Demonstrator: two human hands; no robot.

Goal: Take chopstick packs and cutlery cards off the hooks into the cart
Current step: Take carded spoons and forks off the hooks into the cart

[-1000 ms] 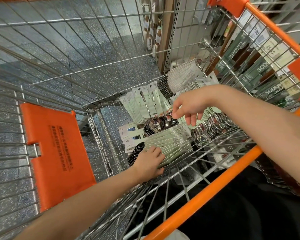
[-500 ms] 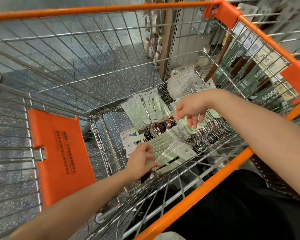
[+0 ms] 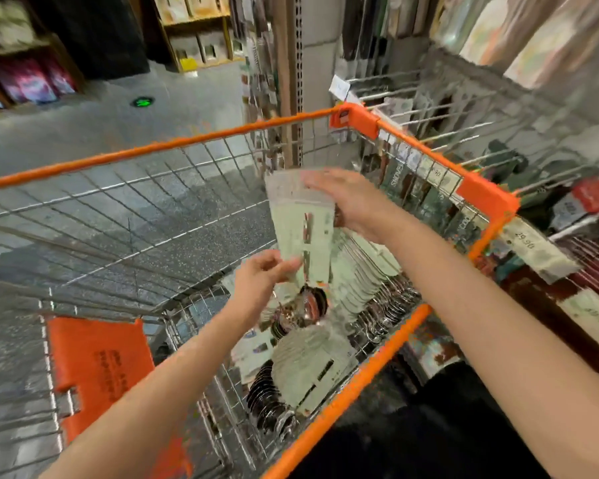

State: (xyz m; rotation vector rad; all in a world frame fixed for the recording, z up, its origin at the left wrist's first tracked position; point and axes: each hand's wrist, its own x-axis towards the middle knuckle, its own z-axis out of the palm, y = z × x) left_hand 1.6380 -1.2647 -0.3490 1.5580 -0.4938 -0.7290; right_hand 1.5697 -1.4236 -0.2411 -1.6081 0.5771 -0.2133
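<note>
A stack of pale green cutlery cards point(image 3: 301, 233) hangs upright above the orange-rimmed wire cart point(image 3: 153, 150). My right hand point(image 3: 353, 202) grips the stack at its top edge, fingers laid across it. My left hand point(image 3: 260, 281) pinches the stack's lower left corner. Below them, on the cart floor, lie more fanned green cutlery cards point(image 3: 312, 364) with rows of spoons point(image 3: 384, 316) and dark round spoon bowls point(image 3: 267, 399). The picture is blurred by motion.
An orange seat flap point(image 3: 97, 361) sits at the cart's near left end. Bare metal hooks point(image 3: 440, 108) and hanging packs stick out of the display on the right, with price tags point(image 3: 529, 247) beside the cart rim. Grey aisle floor and shelves lie to the left.
Both hands have risen from the cart floor and now hold a card stack upright above the basket. The view has tilted up to take in the aisle and hooks.
</note>
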